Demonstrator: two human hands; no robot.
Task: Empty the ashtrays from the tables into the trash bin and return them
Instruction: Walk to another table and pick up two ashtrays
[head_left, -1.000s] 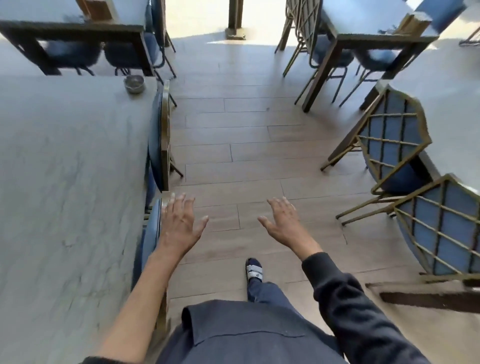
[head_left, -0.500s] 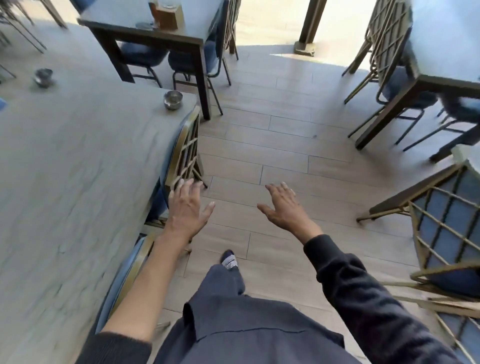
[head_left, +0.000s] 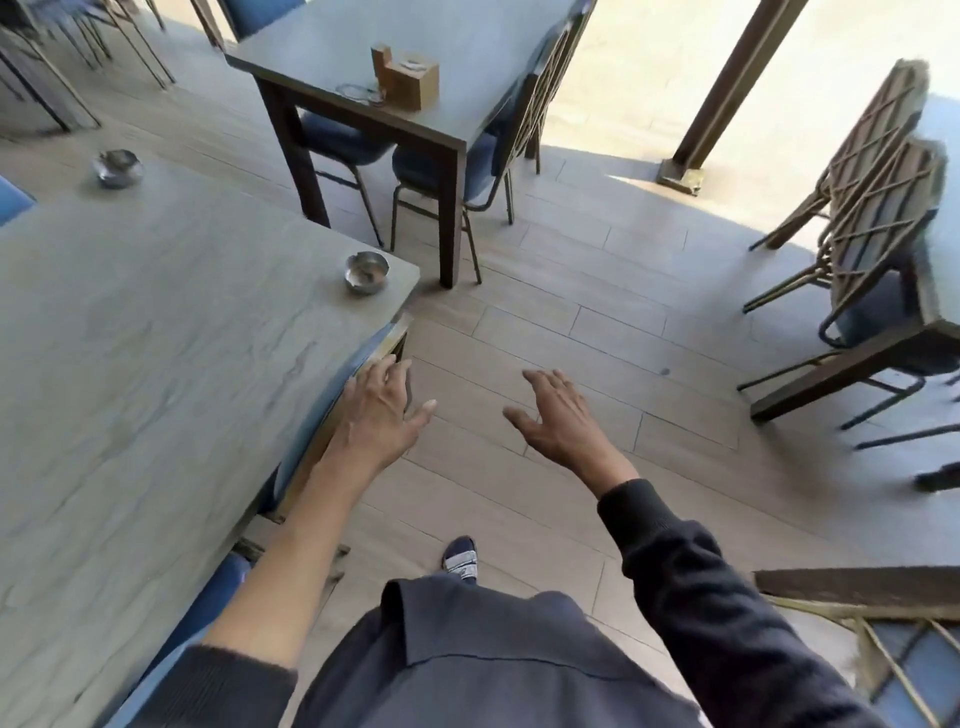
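A metal ashtray sits near the far right corner of the long grey table on my left. A second metal ashtray stands further back on the same table. A clear glass ashtray lies on the dark table ahead, beside a wooden holder. My left hand hovers with fingers spread over a blue chair back at the table's edge, empty. My right hand hangs over the floor, fingers relaxed, holding nothing. No trash bin is in sight.
Blue-cushioned chairs stand tucked under the dark table ahead. Two lattice-back chairs lean at a table on the right. A post rises at the back right. Wood-look floor runs between the tables.
The view has swung left and moved forward along the aisle. The near ashtray has drawn closer, and a second ashtray and the dark table have come into view. Both hands stay empty.
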